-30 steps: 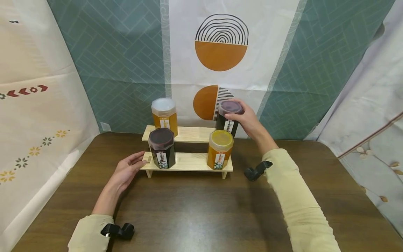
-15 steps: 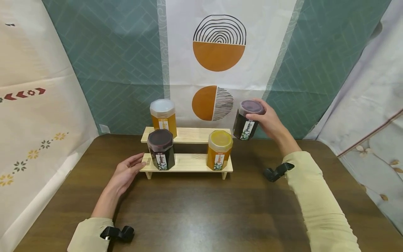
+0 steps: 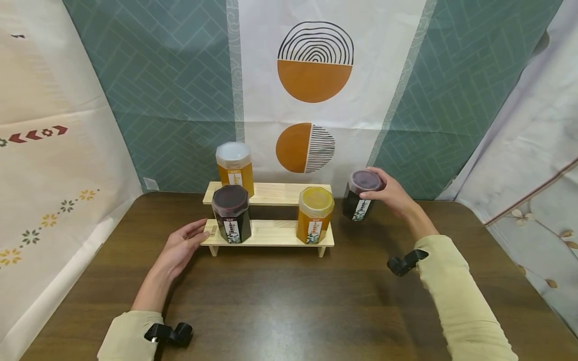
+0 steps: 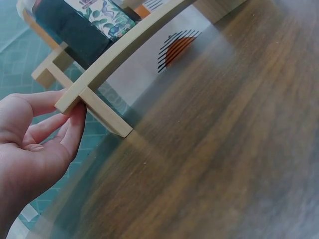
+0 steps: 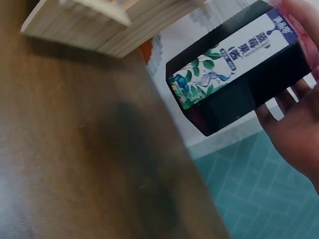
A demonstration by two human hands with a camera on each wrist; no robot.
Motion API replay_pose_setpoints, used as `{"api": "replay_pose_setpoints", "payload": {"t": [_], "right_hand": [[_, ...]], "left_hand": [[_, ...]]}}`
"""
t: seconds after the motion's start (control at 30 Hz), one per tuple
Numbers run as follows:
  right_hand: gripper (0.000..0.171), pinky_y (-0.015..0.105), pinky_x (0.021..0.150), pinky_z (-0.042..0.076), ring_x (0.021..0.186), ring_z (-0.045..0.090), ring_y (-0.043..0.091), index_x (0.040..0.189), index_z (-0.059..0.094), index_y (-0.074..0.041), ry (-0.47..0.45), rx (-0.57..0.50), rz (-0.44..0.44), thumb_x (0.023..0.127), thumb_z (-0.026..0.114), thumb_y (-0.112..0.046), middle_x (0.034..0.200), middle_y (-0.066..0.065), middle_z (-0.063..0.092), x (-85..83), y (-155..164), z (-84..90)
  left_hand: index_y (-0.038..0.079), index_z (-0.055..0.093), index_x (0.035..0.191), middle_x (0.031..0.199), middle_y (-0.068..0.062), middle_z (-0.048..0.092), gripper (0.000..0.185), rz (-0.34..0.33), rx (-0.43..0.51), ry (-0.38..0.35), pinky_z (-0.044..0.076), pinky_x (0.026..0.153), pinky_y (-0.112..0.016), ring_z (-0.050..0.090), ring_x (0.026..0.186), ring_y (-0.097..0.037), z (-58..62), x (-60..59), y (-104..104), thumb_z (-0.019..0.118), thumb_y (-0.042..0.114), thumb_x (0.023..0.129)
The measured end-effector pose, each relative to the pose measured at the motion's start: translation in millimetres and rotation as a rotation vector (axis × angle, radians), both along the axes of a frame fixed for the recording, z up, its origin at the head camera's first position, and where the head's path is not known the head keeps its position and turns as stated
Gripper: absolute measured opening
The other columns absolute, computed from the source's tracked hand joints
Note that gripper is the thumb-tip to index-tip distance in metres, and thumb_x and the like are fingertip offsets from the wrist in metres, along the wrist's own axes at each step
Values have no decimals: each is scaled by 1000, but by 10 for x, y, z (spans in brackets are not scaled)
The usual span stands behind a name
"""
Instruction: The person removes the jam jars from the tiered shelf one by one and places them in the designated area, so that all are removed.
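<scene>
My right hand [image 3: 392, 193] grips a dark jam jar [image 3: 357, 205] by its purple lid, right of a two-tier wooden shelf [image 3: 273, 230]. In the right wrist view the jar [image 5: 234, 64] appears held above the brown table, its leafy label facing the camera. My left hand [image 3: 182, 245] pinches the left end of the lower tier between thumb and fingers; the left wrist view shows this hold on the shelf's corner [image 4: 70, 102]. On the lower tier stand another dark jar [image 3: 232, 213] at left and an orange jar with a yellow lid [image 3: 315, 215] at right.
An amber jar with a white lid [image 3: 235, 168] stands at the left of the upper tier. The brown wooden table [image 3: 289, 301] stretches in front of the shelf. Patterned cloth [image 3: 180, 100] hangs behind the table and along both sides.
The right hand has carried the dark jar off the upper tier's right end, rightward past the shelf, then lower. The left hand keeps its hold on the shelf.
</scene>
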State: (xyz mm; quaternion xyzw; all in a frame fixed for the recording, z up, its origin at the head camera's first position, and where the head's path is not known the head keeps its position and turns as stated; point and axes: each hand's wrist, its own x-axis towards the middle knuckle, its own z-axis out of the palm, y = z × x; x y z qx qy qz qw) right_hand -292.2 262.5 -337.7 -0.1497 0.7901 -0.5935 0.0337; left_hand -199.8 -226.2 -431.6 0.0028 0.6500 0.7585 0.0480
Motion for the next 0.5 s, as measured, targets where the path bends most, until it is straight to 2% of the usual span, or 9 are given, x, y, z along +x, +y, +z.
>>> {"api": "replay_pose_setpoints", "payload": {"t": [0.13, 0.23, 0.33, 0.5], "right_hand": [[71, 32, 88, 31, 104, 41, 19, 135, 33, -4, -35, 58, -8, 75, 70, -3, 117, 11, 44, 12, -10, -157], [69, 34, 89, 30, 105, 41, 20, 135, 33, -4, -43, 43, -13, 75, 70, -2, 118, 10, 44, 5, -8, -322], [66, 32, 89, 32, 104, 43, 17, 132, 36, -5, -53, -11, 0, 75, 69, 0, 114, 4, 46, -20, -5, -489], [64, 24, 86, 37, 102, 46, 13, 131, 36, -7, -88, -134, 34, 76, 64, 9, 113, 2, 47, 9, -55, -572]], "left_hand": [[-11, 26, 136, 121, -13, 42, 58, -3, -17, 2, 42, 81, -18, 52, 96, -6, -16, -2, 0, 57, 7, 89], [-10, 27, 136, 124, -16, 39, 58, -5, -26, -1, 42, 82, -19, 52, 95, -6, -26, -3, 1, 56, 7, 90], [-10, 27, 136, 124, -16, 39, 58, -3, -27, -4, 43, 81, -19, 52, 95, -6, -27, -6, -4, 56, 7, 90], [-10, 27, 136, 124, -15, 40, 59, -8, -33, -2, 43, 81, -18, 53, 95, -6, 11, -4, -23, 57, 8, 89]]}}
